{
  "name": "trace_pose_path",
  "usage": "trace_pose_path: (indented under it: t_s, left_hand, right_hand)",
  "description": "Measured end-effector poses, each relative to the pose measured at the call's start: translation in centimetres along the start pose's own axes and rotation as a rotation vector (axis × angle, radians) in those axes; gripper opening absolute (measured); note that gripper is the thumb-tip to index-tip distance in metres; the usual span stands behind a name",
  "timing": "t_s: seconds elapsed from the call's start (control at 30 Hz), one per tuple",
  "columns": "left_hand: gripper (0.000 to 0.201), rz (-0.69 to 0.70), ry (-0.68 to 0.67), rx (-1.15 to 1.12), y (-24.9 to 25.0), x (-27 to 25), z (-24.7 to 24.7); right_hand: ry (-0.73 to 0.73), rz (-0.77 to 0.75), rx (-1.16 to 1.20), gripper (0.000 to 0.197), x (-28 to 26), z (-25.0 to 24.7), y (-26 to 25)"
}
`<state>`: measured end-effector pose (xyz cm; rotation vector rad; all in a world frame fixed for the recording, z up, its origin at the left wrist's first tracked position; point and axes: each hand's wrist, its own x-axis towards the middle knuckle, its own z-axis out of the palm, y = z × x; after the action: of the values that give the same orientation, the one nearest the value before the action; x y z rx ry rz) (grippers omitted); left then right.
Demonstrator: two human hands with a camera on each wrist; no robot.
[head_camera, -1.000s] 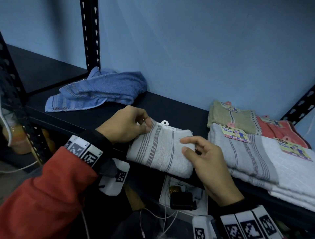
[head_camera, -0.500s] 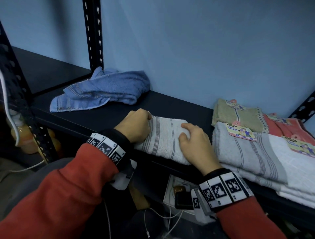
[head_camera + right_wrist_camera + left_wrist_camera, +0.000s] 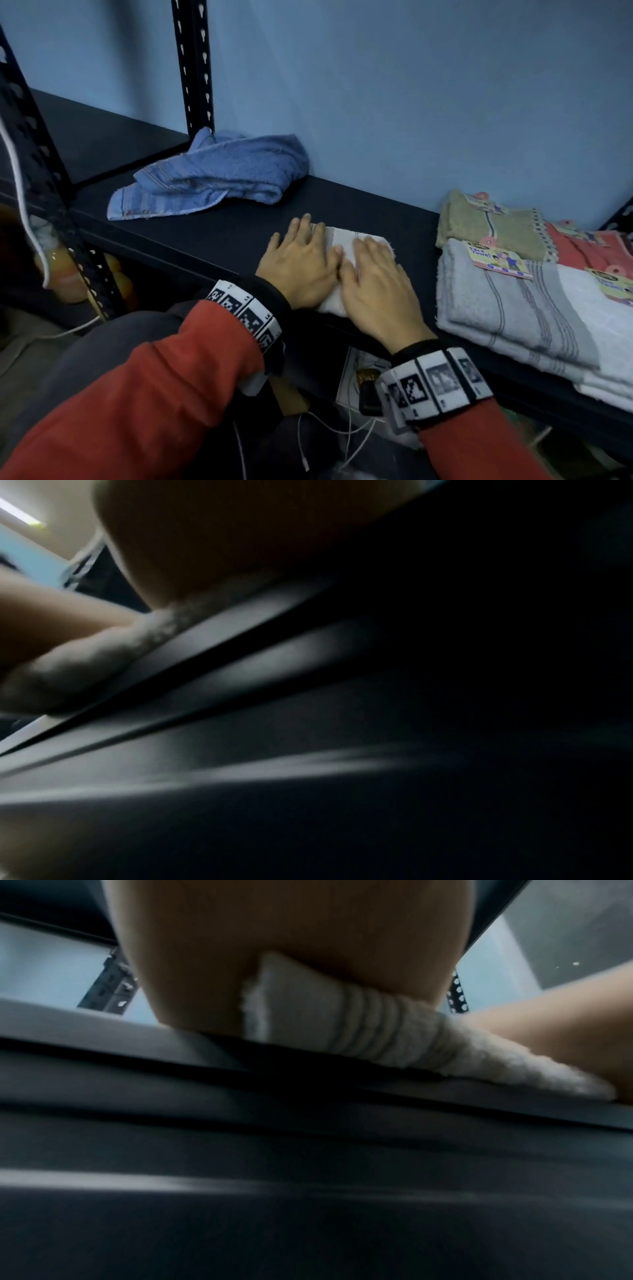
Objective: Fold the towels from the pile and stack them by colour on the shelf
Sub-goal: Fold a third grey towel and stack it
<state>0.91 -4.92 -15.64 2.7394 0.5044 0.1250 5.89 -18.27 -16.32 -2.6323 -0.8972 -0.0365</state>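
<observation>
change: a second ago left hand [image 3: 301, 262] pinches the white towel's top corner and right hand [image 3: 373, 284] hovers beside it with curled fingers; now both lie flat on it, fingers straight, side by side
left hand: palm down, pressing the towel's left half, fingertips just over its far edge; left wrist view shows the palm heel squashing the striped end onto the shelf lip
right hand: palm down, fingers extended, pressing the right half; nothing pinched
white towel [image 3: 359, 240]: folded small, flat on the shelf [image 3: 212, 236] at its front edge, near edge slightly over the lip; earlier visible tag no longer shows
position: between blue towel [image 3: 219, 174] and the folded pile [image 3: 507, 308], touching neither
blue towel: crumpled, unfolded, back-left by the upright [image 3: 193, 65]
pile: grey/white on top, labels on; olive towel [image 3: 486, 222] and red towel [image 3: 579, 248] behind it
step: fold looks done, hands smoothing/compressing it
meaning: likely this spot starts the white stack; blue one not yet folded
risk: overhang at the lip, towel could slide off when the hands lift
</observation>
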Motion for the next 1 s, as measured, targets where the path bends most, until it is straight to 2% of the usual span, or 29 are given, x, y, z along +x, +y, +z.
trace_pose_path:
  t_s: [0.07, 0.17, 0.23, 0.3, 0.37, 0.47, 0.57, 0.63, 0.7, 0.73, 0.77, 0.83, 0.87, 0.93, 1.0]
  left_hand:
    - [0.069, 0.024, -0.032, -0.01, -0.5, 0.0, -0.1]
    - [0.076, 0.069, -0.063, 0.002, -0.9, -0.1, -0.3]
    - [0.077, 0.098, -0.065, -0.011, -1.1, 0.0, -0.3]
    - [0.076, 0.132, -0.073, -0.03, -1.2, 0.0, -0.5]
    - [0.075, 0.156, -0.076, 0.002, -1.1, -0.2, -0.5]
    - [0.074, 0.174, -0.015, 0.089, -1.0, -1.0, -0.7]
    - [0.072, 0.307, 0.046, 0.13, -0.1, -2.4, -1.4]
    - [0.082, 0.401, -0.05, 0.122, 0.7, -3.1, -1.8]
    - [0.098, 0.426, -0.156, 0.18, 1.1, -3.3, -2.0]
    - [0.095, 0.431, -0.168, 0.201, 1.2, -3.3, -2.1]
    - [0.082, 0.445, -0.145, 0.184, 1.0, -3.1, -2.1]
    - [0.044, 0.486, -0.027, 0.027, 0.4, -2.9, -2.5]
    - [0.032, 0.484, 0.04, -0.095, 0.1, -2.9, -2.8]
    - [0.023, 0.469, 0.149, -0.364, -0.7, -2.8, -3.9]
    - [0.016, 0.46, 0.198, -0.624, -1.1, -2.9, -5.4]
  right_hand:
    - [-0.119, 0.088, 0.051, 0.06, 0.4, -0.3, 1.5]
    - [-0.094, 0.186, 0.074, 0.058, 0.3, -1.2, 3.0]
    - [0.009, 0.17, 0.05, 0.056, -0.5, -1.4, 2.6]
    - [0.097, 0.055, 0.028, 0.055, -1.1, -1.1, 1.7]
    - [0.038, -0.053, 0.062, 0.054, -1.1, -0.7, 1.3]
    - [-0.06, 0.023, 0.116, 0.053, -0.3, -0.7, 2.3]
    - [-0.045, 0.094, 0.169, 0.051, -0.1, -1.6, 2.9]
    - [-0.014, 0.129, 0.279, 0.048, -0.2, -2.1, 2.8]
    - [0.035, 0.187, 0.459, 0.046, -0.3, -2.5, 3.0]
    - [0.062, 0.196, 0.523, 0.048, -0.3, -2.7, 3.0]
    - [0.09, 0.185, 0.551, 0.051, -0.3, -3.0, 2.9]
    - [0.122, 0.115, 0.578, 0.058, -0.6, -3.7, 2.4]
    - [0.113, 0.073, 0.628, 0.062, -0.8, -4.3, 2.1]
    - [0.032, -0.036, 0.79, 0.07, -1.1, -5.4, 1.9]
    - [-0.023, -0.18, 0.827, 0.069, -1.6, -6.6, 2.2]
